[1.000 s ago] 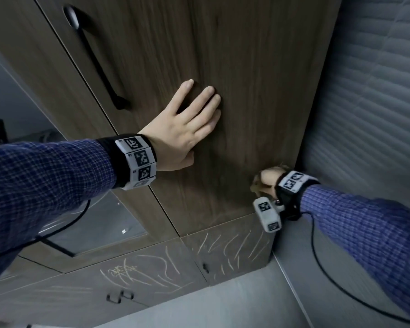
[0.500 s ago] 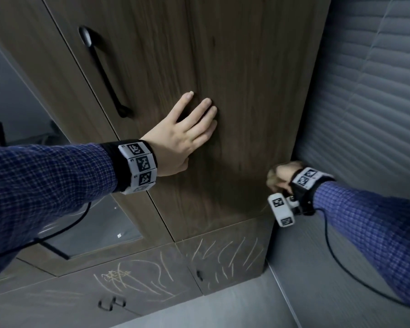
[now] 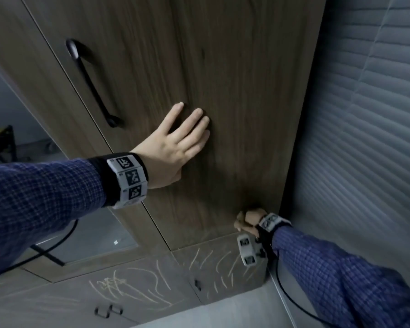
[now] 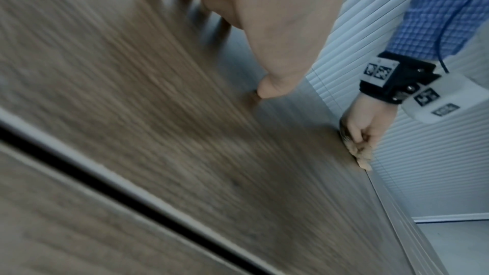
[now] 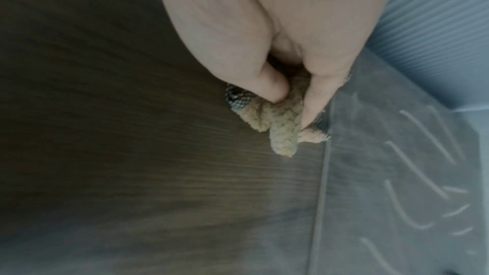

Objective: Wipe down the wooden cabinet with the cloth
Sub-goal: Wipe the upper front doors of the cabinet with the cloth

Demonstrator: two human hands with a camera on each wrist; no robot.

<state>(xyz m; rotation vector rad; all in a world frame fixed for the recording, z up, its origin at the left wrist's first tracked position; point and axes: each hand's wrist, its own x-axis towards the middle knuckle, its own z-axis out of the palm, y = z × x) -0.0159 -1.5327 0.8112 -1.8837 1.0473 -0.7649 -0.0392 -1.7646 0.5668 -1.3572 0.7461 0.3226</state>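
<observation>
The dark wooden cabinet door [image 3: 234, 79] stands upright in front of me. My left hand [image 3: 175, 140] lies flat against its middle, fingers straight and together. Low at the door's right corner, my right hand [image 3: 247, 220] grips a bunched tan cloth [image 5: 280, 124] and presses it on the wood just above the door's bottom edge. The cloth [image 4: 362, 160] also shows in the left wrist view, tucked under my right hand [image 4: 362, 131]. In the head view the cloth is mostly hidden by the hand.
A black bar handle [image 3: 90, 84] sits on the door's left side. Below are drawers [image 3: 223, 263] marked with pale chalk scribbles. A ribbed grey shutter wall [image 3: 369, 138] stands close on the right. Grey floor [image 3: 223, 316] lies beneath. Cables hang from both wrists.
My right hand with the cloth slid down the door's right edge to the bottom corner. The left hand stayed flat on the door.
</observation>
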